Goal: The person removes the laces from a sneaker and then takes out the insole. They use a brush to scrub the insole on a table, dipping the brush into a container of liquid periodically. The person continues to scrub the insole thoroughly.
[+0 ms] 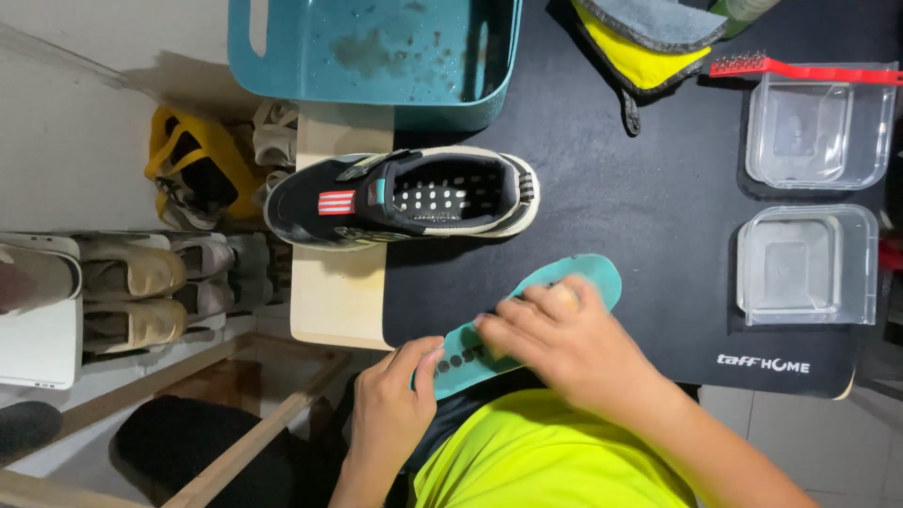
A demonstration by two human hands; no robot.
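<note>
My left hand (395,404) pinches the near-left end of the teal insole (527,325), which lies at the near edge of the dark mat (640,207). My right hand (560,339) presses on its middle, fingers curled; whether it holds a cloth I cannot tell. I judge firm strokes along the length work best, with the left end pinned so nothing slides. The insole's left end hangs past the surface edge, so I should press downward, not outward. The shoe (404,198) sits just beyond; open mat lies to the right, before the two clear tubs (809,263).
</note>
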